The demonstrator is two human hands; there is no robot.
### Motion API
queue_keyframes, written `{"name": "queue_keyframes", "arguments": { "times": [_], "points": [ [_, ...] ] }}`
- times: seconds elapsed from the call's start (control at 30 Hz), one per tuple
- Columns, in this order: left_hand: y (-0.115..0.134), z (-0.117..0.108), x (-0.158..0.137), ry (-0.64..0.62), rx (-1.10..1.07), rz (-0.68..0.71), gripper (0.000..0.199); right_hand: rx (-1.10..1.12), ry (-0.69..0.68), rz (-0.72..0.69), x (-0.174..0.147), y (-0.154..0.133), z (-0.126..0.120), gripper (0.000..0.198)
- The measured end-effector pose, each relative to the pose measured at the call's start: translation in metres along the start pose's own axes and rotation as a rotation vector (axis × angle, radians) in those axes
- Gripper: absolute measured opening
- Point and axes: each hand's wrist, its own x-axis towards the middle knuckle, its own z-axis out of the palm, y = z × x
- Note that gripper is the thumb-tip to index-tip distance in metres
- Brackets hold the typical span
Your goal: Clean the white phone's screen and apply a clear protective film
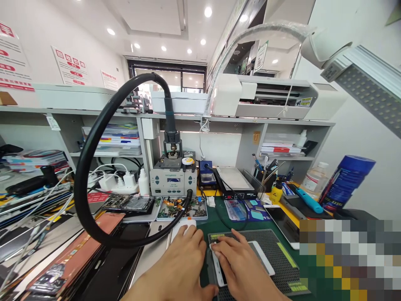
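Note:
A white-framed smartphone [261, 256] lies at a slant on a grey repair mat [272, 240] in front of me. My right hand [236, 261] is over its left part, fingers bent against the frame near the upper left corner; the hand covers much of the screen. To the left, my left hand [184, 259] reaches forward with its fingers on a white flat device [188, 223], thumb stretched out toward the phone. The fingertips partly hide that device.
A hot-air station [173, 182] with a looping black hose [80, 179] stands ahead. Nearby are a tray of small parts [200, 209], a heating plate [236, 182], another phone [285, 225] and a blue canister [349, 184]. Stacked phone panels [119, 255] fill the left. A lamp [372, 88] overhangs the right.

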Motion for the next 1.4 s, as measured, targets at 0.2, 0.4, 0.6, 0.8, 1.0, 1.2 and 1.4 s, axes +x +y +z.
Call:
{"name": "queue_keyframes", "arguments": {
  "times": [0.2,0.4,0.6,0.8,1.0,1.2,1.4],
  "points": [
    [-0.001,0.001,0.000,0.052,0.057,0.016,0.051,0.034,-0.083,0.015,0.006,-0.008,0.004,0.032],
    [-0.006,0.007,-0.002,0.110,0.075,0.018,0.057,0.045,-0.152,0.001,0.010,-0.015,0.003,0.033],
    [-0.009,0.007,-0.002,0.114,0.095,0.049,0.057,0.036,-0.199,-0.029,0.010,-0.017,-0.005,0.033],
    [-0.011,0.007,-0.004,0.137,0.063,0.071,0.054,0.007,-0.178,-0.121,0.002,-0.016,-0.010,0.030],
    [-0.011,0.007,-0.005,0.135,0.065,0.094,0.052,-0.015,-0.058,-0.242,-0.008,-0.013,-0.009,0.025],
    [-0.013,0.007,-0.004,0.115,0.041,0.121,0.054,-0.083,0.029,-0.374,-0.020,-0.003,0.001,0.026],
    [-0.015,0.006,-0.004,0.101,0.002,0.134,0.068,-0.148,0.116,-0.457,-0.031,-0.001,0.011,0.012]
  ]
}}
